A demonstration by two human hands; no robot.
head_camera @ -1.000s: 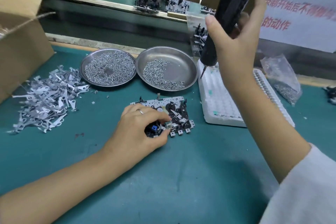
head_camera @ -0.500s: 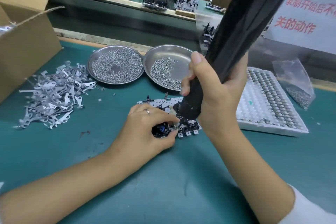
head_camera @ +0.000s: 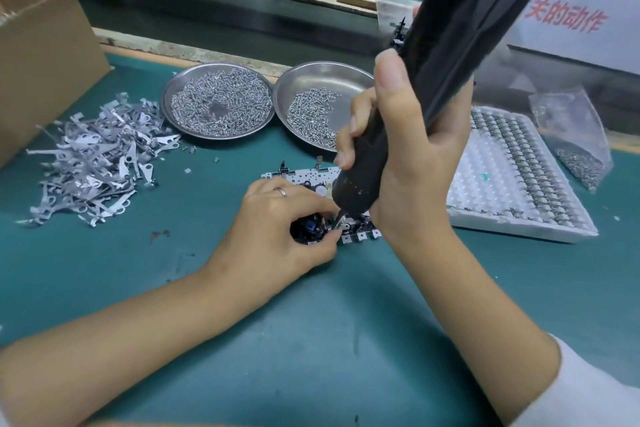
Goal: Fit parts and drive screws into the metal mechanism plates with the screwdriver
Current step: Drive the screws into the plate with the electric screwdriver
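Screwdriver (head_camera: 408,87) lowered, bit on mechanism plate (head_camera: 304,177)

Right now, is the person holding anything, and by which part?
The right hand grips the black electric screwdriver around its lower barrel, near the bit. The left hand pinches the near edge of the metal mechanism plate, steadying it on the mat.

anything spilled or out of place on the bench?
Minor only: a few stray springs and a small white bit lie loose on the mat, between the lever pile and the left dish. A dark reddish stain marks the mat.
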